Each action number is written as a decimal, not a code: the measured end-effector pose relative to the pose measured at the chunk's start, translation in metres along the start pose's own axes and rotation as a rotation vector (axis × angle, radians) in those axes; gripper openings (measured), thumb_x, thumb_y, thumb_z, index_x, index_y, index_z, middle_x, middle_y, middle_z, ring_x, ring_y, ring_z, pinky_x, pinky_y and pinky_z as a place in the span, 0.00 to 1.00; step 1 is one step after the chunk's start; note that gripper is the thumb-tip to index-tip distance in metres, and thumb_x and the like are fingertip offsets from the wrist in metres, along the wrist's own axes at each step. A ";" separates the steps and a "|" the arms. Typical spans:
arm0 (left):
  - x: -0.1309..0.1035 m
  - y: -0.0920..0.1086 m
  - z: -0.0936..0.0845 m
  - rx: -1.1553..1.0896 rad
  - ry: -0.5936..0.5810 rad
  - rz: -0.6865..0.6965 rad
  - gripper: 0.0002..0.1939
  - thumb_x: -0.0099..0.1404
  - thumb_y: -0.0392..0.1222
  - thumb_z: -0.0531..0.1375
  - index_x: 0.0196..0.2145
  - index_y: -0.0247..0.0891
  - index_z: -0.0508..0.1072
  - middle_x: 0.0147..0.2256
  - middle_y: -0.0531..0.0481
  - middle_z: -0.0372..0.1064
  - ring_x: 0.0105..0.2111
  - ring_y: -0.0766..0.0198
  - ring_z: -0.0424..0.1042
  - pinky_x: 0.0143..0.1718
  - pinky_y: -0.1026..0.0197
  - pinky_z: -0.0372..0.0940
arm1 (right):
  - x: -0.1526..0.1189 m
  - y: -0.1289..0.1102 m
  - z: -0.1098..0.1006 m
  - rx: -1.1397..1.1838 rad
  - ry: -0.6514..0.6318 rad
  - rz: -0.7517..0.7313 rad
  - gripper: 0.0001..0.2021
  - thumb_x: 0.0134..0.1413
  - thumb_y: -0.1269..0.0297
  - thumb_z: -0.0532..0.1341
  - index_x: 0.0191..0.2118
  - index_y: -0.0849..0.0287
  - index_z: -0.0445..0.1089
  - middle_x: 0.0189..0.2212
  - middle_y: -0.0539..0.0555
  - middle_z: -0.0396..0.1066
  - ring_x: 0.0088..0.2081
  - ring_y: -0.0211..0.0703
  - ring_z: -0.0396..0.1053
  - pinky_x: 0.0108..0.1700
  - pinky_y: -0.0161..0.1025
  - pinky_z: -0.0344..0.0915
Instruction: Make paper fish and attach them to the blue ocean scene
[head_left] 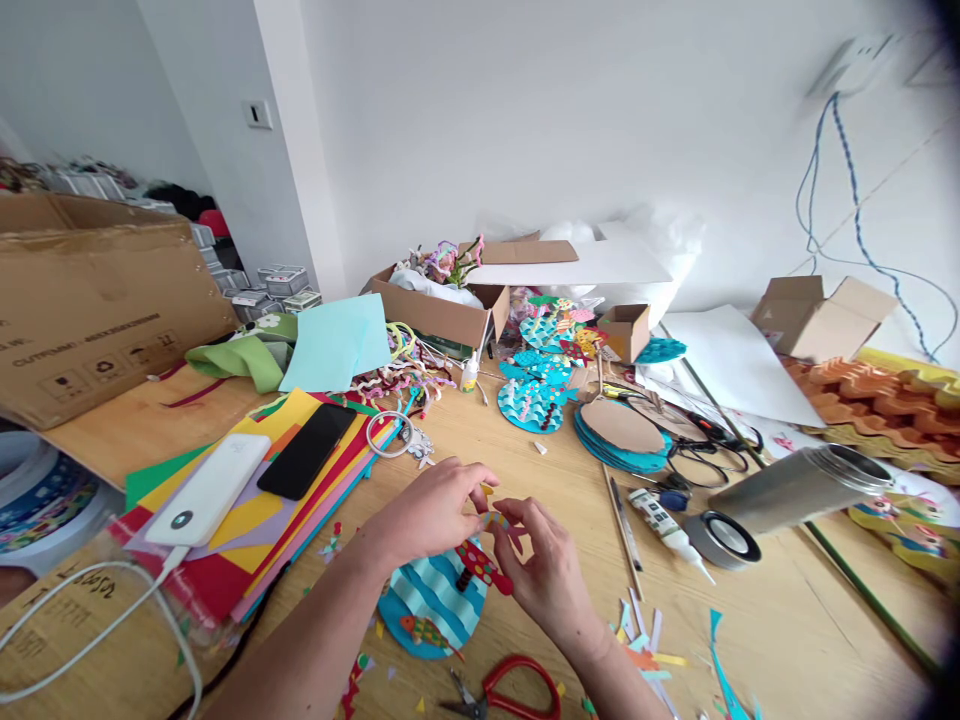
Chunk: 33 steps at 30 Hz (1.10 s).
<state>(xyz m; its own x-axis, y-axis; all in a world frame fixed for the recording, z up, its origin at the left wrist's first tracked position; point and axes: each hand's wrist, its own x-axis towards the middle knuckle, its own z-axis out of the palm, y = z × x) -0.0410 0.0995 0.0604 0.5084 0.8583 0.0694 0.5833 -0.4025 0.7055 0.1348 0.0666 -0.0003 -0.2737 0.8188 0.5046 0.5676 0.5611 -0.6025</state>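
My left hand [450,505] and my right hand [544,560] meet above a round blue disc [401,605] with light blue paper waves. Between their fingertips they pinch a small striped paper fish [496,522] with a pinkish tail, partly covered by the fingers. Just below it, a red spotted paper fish [484,567] stands out over the disc, close to my right thumb. Lower on the disc lies an orange and green paper fish [427,630]. Red-handled scissors [517,685] rest on the table in front of the disc.
Left are coloured sheets [300,410] under a phone [306,452] and a power bank [210,490]. Behind sit finished wave discs [529,400] and stacked cardboard discs [622,430]. A glue bottle [664,525], steel flask [802,485] and paper scraps [645,645] are right.
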 end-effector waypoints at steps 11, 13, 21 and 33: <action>0.004 0.005 0.005 0.105 0.058 0.011 0.23 0.53 0.26 0.55 0.47 0.40 0.70 0.33 0.51 0.73 0.41 0.60 0.68 0.44 0.60 0.61 | 0.002 -0.003 0.000 0.003 -0.002 0.022 0.08 0.56 0.69 0.56 0.43 0.57 0.65 0.30 0.52 0.69 0.32 0.40 0.69 0.32 0.36 0.67; 0.004 0.005 0.005 0.109 0.061 0.001 0.23 0.53 0.26 0.55 0.47 0.40 0.71 0.34 0.50 0.73 0.41 0.60 0.68 0.43 0.60 0.62 | 0.003 -0.004 0.000 0.024 -0.014 0.041 0.07 0.57 0.68 0.56 0.42 0.57 0.65 0.31 0.52 0.69 0.32 0.39 0.69 0.31 0.35 0.67; 0.004 0.006 0.005 0.105 0.043 0.006 0.23 0.54 0.27 0.55 0.48 0.39 0.69 0.33 0.51 0.73 0.42 0.59 0.68 0.44 0.60 0.62 | 0.006 -0.003 0.002 -0.003 -0.009 0.050 0.02 0.57 0.66 0.57 0.34 0.56 0.67 0.26 0.51 0.67 0.28 0.40 0.64 0.29 0.37 0.62; 0.002 0.007 0.006 0.137 0.031 0.020 0.26 0.53 0.25 0.53 0.50 0.40 0.67 0.36 0.50 0.71 0.42 0.61 0.66 0.46 0.60 0.62 | 0.004 -0.006 0.004 0.065 0.018 0.092 0.06 0.54 0.69 0.57 0.39 0.56 0.67 0.31 0.53 0.70 0.33 0.41 0.68 0.31 0.36 0.67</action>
<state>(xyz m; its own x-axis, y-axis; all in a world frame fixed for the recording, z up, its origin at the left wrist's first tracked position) -0.0320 0.0966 0.0611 0.5023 0.8583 0.1051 0.6556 -0.4573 0.6010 0.1272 0.0670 0.0031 -0.2087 0.8653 0.4557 0.5383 0.4907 -0.6852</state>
